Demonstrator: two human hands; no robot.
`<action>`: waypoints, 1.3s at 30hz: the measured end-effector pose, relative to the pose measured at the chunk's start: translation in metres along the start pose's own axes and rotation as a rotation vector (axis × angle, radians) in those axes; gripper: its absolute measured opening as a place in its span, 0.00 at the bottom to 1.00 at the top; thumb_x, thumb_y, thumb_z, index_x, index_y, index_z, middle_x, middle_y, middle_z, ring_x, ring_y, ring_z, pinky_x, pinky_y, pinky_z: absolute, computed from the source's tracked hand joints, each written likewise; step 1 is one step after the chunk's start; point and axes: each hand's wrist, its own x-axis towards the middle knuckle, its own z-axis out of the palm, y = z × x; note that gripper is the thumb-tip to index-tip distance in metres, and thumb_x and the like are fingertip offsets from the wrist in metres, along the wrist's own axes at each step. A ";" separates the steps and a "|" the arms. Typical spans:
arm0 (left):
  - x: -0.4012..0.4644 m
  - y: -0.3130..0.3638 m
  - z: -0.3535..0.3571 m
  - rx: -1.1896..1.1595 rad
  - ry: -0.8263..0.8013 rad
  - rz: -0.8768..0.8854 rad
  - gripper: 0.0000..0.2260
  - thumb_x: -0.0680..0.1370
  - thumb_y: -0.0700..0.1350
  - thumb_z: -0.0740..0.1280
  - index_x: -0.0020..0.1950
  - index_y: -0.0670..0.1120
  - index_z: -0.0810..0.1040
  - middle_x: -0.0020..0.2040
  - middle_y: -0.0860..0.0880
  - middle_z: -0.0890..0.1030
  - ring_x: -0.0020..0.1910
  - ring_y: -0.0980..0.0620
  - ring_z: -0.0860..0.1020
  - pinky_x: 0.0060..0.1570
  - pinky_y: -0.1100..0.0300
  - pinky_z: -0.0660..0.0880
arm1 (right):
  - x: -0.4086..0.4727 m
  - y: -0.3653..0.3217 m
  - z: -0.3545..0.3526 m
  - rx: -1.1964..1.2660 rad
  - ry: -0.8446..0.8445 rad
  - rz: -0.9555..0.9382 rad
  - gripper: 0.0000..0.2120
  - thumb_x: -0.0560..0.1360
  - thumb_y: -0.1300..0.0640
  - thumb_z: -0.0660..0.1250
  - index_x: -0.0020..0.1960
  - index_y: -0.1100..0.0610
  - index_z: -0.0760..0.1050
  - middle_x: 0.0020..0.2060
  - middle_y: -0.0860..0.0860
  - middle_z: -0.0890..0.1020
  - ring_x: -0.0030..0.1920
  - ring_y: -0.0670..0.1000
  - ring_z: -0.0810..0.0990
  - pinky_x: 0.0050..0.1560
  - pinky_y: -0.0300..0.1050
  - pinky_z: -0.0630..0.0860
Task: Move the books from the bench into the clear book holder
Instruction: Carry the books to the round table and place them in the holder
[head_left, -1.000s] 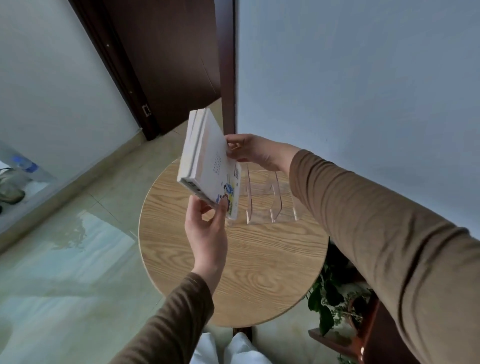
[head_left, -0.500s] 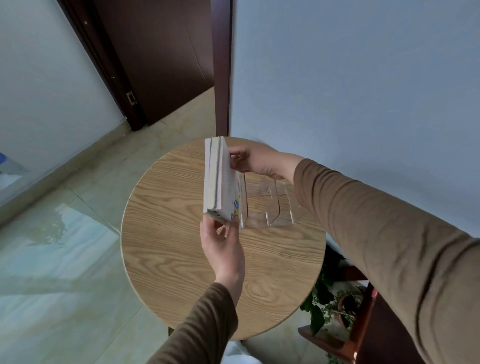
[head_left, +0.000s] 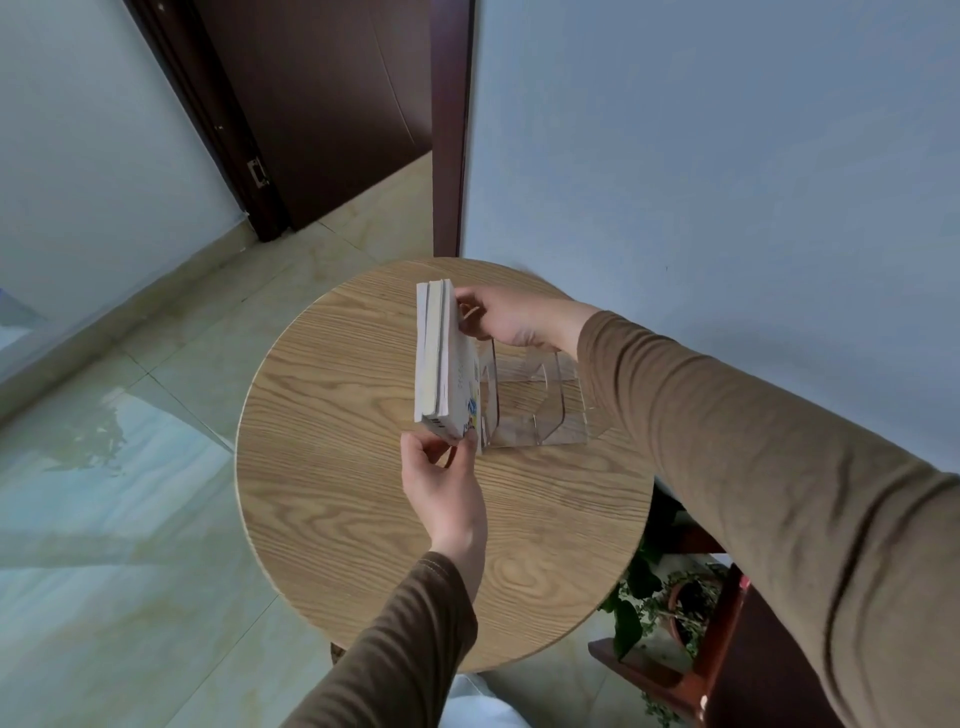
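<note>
1. Books (head_left: 439, 358): two or three thin volumes held as one upright stack, spines roughly vertical, just left of the clear book holder (head_left: 524, 402) and above the round wooden surface (head_left: 363, 519); hard to tell whether the bottom edge touches down yet.
2. Left hand (head_left: 441, 483): pinching the near lower corner of the stack between thumb and fingertips, steadying from below.
3. Right hand (head_left: 511, 322): fingers closed on the far upper edge of the stack, wrist reaching over the holder's back.
4. Step in hand, judged: lowering the stack into the leftmost slot of the holder.
5. To do it well: keep the stack squeezed flat so no volume fans out; line the bottom edge up with the gap between the clear dividers before dropping; lower the far end and near end together to avoid wedging on a divider; loosen the left pinch only once the base bears the weight.
6. Risk, judged: transparent dividers hard to read against the wood grain, so easy to land the stack on a divider edge or outside the left wall; light holder likely to slide if nudged sideways.
7. Holder contents: slots look empty, nothing showing through the clear walls.
</note>
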 end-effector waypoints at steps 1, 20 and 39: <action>0.000 -0.001 0.000 0.003 -0.003 -0.009 0.13 0.74 0.37 0.77 0.46 0.38 0.73 0.42 0.48 0.77 0.39 0.60 0.75 0.41 0.71 0.73 | 0.000 -0.001 0.000 -0.030 0.003 -0.005 0.21 0.83 0.63 0.62 0.74 0.52 0.71 0.49 0.46 0.80 0.49 0.49 0.76 0.56 0.48 0.73; -0.007 0.006 -0.032 0.106 -0.162 0.063 0.17 0.74 0.47 0.79 0.53 0.44 0.75 0.49 0.49 0.77 0.48 0.53 0.76 0.49 0.69 0.73 | -0.043 0.013 0.017 0.178 0.415 -0.007 0.18 0.81 0.56 0.65 0.71 0.54 0.74 0.59 0.49 0.78 0.57 0.48 0.78 0.61 0.45 0.76; -0.081 0.029 -0.045 0.321 -0.675 0.298 0.06 0.79 0.46 0.74 0.45 0.49 0.79 0.42 0.52 0.81 0.42 0.55 0.78 0.49 0.61 0.77 | -0.297 0.089 0.153 0.468 0.959 0.334 0.07 0.79 0.50 0.68 0.54 0.50 0.81 0.43 0.45 0.81 0.46 0.48 0.80 0.48 0.44 0.76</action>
